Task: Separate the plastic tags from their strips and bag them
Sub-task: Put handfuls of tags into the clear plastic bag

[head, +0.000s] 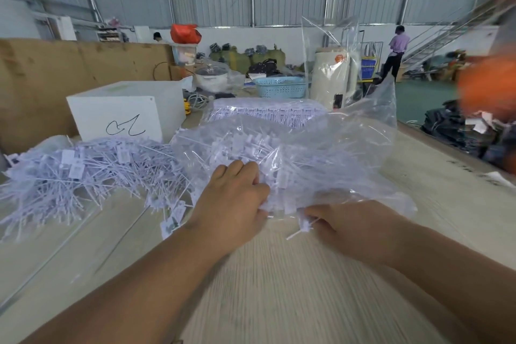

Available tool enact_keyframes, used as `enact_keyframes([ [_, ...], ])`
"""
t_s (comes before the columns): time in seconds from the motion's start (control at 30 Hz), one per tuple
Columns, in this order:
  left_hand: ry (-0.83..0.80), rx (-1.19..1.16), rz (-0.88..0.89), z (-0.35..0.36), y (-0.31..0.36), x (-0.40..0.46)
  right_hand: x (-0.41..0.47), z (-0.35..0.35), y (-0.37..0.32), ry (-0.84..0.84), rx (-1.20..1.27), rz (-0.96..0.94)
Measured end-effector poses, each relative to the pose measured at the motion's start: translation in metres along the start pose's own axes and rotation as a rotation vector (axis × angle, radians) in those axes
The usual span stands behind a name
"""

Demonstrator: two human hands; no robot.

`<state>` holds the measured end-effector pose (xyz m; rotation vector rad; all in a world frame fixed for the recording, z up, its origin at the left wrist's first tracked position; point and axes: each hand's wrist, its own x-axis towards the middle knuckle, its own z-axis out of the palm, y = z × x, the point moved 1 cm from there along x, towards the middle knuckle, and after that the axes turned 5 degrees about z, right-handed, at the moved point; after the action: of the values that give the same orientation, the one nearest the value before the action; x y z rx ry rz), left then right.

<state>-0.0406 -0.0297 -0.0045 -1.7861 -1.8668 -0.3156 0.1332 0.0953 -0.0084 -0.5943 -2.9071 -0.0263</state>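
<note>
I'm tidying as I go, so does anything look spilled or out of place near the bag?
Yes: one loose plastic tag pokes out below the clear bag at the right hand, and a few tags have strayed from the loose pile onto the table.

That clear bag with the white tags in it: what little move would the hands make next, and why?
Probably the left hand pushes its bunch of tags deeper into the clear bag. It grips the tags at the bag's mouth, which the right hand seems to hold at the edge, and one tag pokes out there. The loose pile waits on the table.
</note>
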Motion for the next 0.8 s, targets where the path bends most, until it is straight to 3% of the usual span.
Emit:
enact_keyframes([
  [0.17,-0.012,-0.008,0.021,0.001,0.0,0.0,0.006,0.004,-0.011,-0.003,-0.01,-0.024],
  [0.33,-0.094,-0.175,0.1,0.006,-0.004,-0.001,0.007,0.002,-0.023,0.061,-0.024,-0.039],
  [0.5,-0.128,-0.271,0.162,0.003,0.001,0.0,0.001,-0.001,-0.021,-0.035,0.064,-0.105],
  [0.6,-0.124,-0.286,0.146,-0.001,-0.003,0.0,0.0,-0.001,-0.024,-0.042,-0.016,-0.059],
  [0.7,-0.087,-0.283,0.034,-0.012,-0.015,-0.001,0.003,-0.009,-0.028,0.078,-0.09,-0.077],
  [0.8,0.004,-0.263,-0.054,-0.022,-0.028,-0.003,0.009,-0.024,-0.033,0.32,0.13,-0.145],
])
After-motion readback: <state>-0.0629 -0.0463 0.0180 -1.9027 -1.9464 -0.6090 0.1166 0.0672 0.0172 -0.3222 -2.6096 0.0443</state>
